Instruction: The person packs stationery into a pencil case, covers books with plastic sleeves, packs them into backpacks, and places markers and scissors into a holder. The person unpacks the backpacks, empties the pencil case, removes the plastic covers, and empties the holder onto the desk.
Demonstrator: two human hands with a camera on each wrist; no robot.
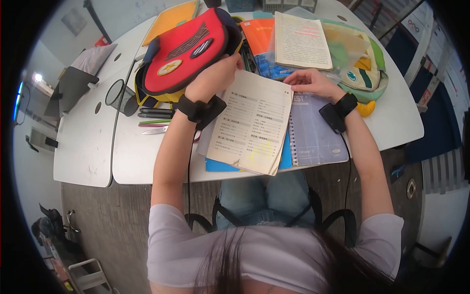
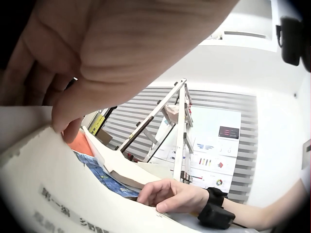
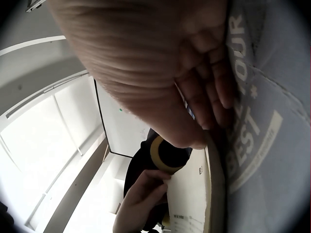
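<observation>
A worn paperback book [image 1: 249, 122] lies in front of me, turned to a printed contents page with yellow highlighter marks near its bottom. My left hand [image 1: 218, 76] pinches its top left corner; in the left wrist view the thumb [image 2: 68, 114] presses on the paper edge. At the top right corner, my right hand [image 1: 316, 83] holds the edge, its thumb [image 3: 187, 138] against the pages and the other fingers curled behind. Under the book's right side is a purple spiral notebook [image 1: 318, 130]. A blue book [image 1: 223, 165] peeks out below its bottom edge.
A red schoolbag [image 1: 188, 51] lies behind my left hand. Beside it are a mesh pen holder [image 1: 121, 95], black pens [image 1: 155, 113] and scissors [image 1: 155, 131]. Farther back are an open book [image 1: 301, 41], an orange book [image 1: 257, 34] and a green-and-cream bag [image 1: 367, 73].
</observation>
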